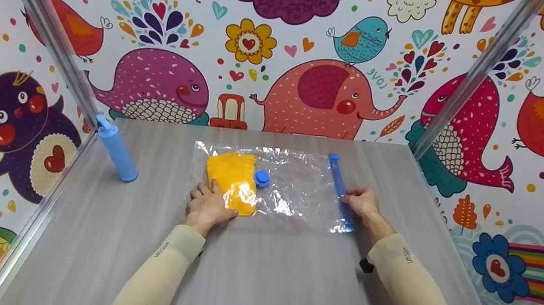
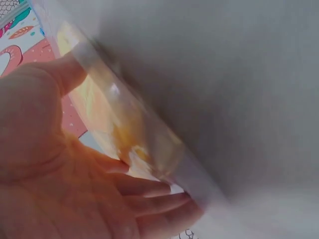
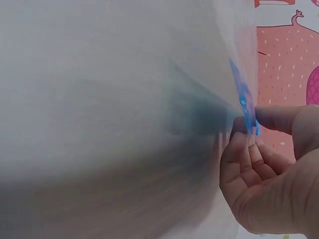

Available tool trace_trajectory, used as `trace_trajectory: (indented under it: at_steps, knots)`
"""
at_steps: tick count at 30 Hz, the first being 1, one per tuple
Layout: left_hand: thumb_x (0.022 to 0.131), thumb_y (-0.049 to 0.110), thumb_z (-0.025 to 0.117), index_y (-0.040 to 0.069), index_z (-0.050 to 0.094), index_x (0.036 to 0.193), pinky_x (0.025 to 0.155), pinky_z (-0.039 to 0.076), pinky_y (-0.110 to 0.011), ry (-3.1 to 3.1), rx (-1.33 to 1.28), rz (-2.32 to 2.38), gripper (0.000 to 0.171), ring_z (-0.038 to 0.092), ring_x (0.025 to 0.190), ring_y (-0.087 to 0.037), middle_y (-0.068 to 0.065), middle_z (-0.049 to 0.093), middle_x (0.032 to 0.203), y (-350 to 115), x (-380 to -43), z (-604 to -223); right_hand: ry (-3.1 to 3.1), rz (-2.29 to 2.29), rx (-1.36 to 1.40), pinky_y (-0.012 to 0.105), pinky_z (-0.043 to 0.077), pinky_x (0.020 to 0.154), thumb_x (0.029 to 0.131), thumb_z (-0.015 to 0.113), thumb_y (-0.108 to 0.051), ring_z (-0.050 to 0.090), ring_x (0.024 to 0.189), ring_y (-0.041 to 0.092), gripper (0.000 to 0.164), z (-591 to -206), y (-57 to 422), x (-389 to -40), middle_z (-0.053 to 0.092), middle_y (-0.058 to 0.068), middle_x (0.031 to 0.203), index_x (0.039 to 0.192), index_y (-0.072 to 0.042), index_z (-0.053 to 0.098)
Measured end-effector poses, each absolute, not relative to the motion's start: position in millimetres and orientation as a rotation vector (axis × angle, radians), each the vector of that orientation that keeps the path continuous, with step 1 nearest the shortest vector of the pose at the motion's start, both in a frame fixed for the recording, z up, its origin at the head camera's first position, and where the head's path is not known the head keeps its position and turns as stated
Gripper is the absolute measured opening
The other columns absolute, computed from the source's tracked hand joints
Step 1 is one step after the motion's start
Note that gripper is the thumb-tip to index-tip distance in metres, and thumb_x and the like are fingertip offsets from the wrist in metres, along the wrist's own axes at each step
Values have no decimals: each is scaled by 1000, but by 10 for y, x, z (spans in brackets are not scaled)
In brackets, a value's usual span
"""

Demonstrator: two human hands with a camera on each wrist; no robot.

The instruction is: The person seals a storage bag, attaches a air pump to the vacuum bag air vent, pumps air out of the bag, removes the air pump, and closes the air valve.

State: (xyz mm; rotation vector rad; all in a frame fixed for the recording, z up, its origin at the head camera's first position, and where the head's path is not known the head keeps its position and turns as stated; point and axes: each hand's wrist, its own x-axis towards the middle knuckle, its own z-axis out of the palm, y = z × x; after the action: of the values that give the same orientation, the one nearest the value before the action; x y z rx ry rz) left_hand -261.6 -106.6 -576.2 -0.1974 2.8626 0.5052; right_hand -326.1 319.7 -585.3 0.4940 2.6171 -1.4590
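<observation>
Light-blue hand pump [image 1: 118, 151] at far left, on the tabletop, near the left metal post [image 1: 52, 28], well apart from the bag. Clear plastic bag [image 1: 298, 190] lies flat mid-table, wrinkled and shiny; folded yellow cloth-like item [image 1: 231, 183] inside, in its left part. Round blue valve [image 1: 262, 178] just right of the yellow item, then see-through film, then blue strip [image 1: 339, 180] along the bag's right edge, slanting. Left hand [image 1: 208, 209]: fingers spread and fairly straight, resting on the bag's near-left part, over the yellow item; left wrist view has thumb and fingertips touching the plastic by its edge, no firm grip visible. Right hand [image 1: 364, 202]: narrow, thumb and fingers pinching the blue strip about midway; the right wrist view shows that pinch up close. Both forearms reach in from the near side in pale printed sleeves, left sleeve [image 1: 153, 276], right sleeve [image 1: 414, 288]. Table [image 1: 263, 283] is grey wood-grain. Around it, from where I stand, cartoon wall [image 1: 158, 85]: penguin at left, whale and elephant behind, red bird at right, plus another metal post [image 1: 483, 63].
</observation>
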Motion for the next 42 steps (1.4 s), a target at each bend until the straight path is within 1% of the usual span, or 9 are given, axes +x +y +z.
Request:
trace_trajectory:
  at_steps: [3, 7, 16, 21, 25, 29, 33, 37, 42]
  knots:
    - [97, 58, 81, -5, 14, 177, 123, 50, -72, 2859, -219, 508, 123, 36, 158, -65, -48, 24, 173, -1012, -2612, -5767, 2680, -1399, 449, 22, 54, 67, 89, 84, -7, 67, 88, 17, 42, -5887, 3226, -3241, 78, 13, 111, 129, 6, 76]
    - [96, 59, 83, -5, 13, 177, 122, 51, -73, 2861, -213, 504, 125, 37, 157, -66, -49, 24, 172, -968, -2597, -5760, 2720, -1346, 424, 21, 54, 66, 87, 86, -5, 67, 88, 17, 44, -5912, 3274, -3221, 76, 12, 108, 128, 6, 77]
    - [93, 60, 85, -6, 20, 175, 117, 55, -69, 2920, -165, 499, 124, 47, 147, -63, -48, 36, 165, -1003, -2596, -5800, 2769, -1296, 371, 20, 53, 58, 79, 88, -2, 63, 75, 12, 45, -5912, 3323, -3216, 74, 7, 95, 122, 8, 77]
    - [91, 59, 87, -8, 25, 173, 113, 57, -68, 2949, -138, 512, 122, 50, 143, -62, -48, 40, 161, -1027, -2589, -5809, 2838, -1183, 306, 22, 55, 64, 81, 88, -9, 69, 81, 18, 44, -5892, 3320, -3200, 79, 14, 102, 121, 6, 78]
    - [93, 57, 86, -8, 22, 174, 119, 52, -72, 2926, -135, 549, 122, 44, 150, -64, -49, 31, 169, -1045, -2583, -5764, 2868, -1087, 293, 35, 63, 87, 90, 83, -17, 74, 102, 30, 43, -5839, 3305, -3185, 79, 23, 120, 127, 3, 75]
    - [96, 56, 84, -5, 23, 176, 124, 46, -78, 2931, -85, 597, 117, 33, 162, -62, -42, 19, 180, -1059, -2647, -5735, 2844, -1103, 313, 52, 62, 107, 101, 73, -22, 71, 118, 37, 44, -5707, 3218, -3203, 74, 24, 135, 139, 0, 71]
    - [101, 51, 80, 0, 35, 174, 134, 35, -74, 2955, 44, 628, 99, 27, 170, -56, -33, 22, 184, -984, -2771, -5660, 2848, -1160, 233, 54, 62, 109, 104, 70, -26, 72, 120, 37, 44, -5531, 3031, -3284, 75, 23, 136, 140, -1, 73]
    - [105, 49, 75, 6, 45, 170, 143, 24, -65, 2963, 149, 641, 84, 24, 174, -49, -24, 28, 185, -835, -2938, -5623, 2865, -1196, 74, 51, 63, 105, 104, 74, -26, 74, 120, 37, 39, -5395, 2771, -3366, 78, 22, 131, 134, -1, 76]
    - [107, 48, 73, 11, 48, 170, 143, 25, -64, 2971, 178, 660, 77, 26, 174, -45, -19, 33, 185, -663, -3129, -5644, 2886, -1211, -177, 51, 67, 101, 102, 77, -21, 77, 114, 38, 35, -5311, 2353, -3444, 81, 23, 123, 129, 2, 79]
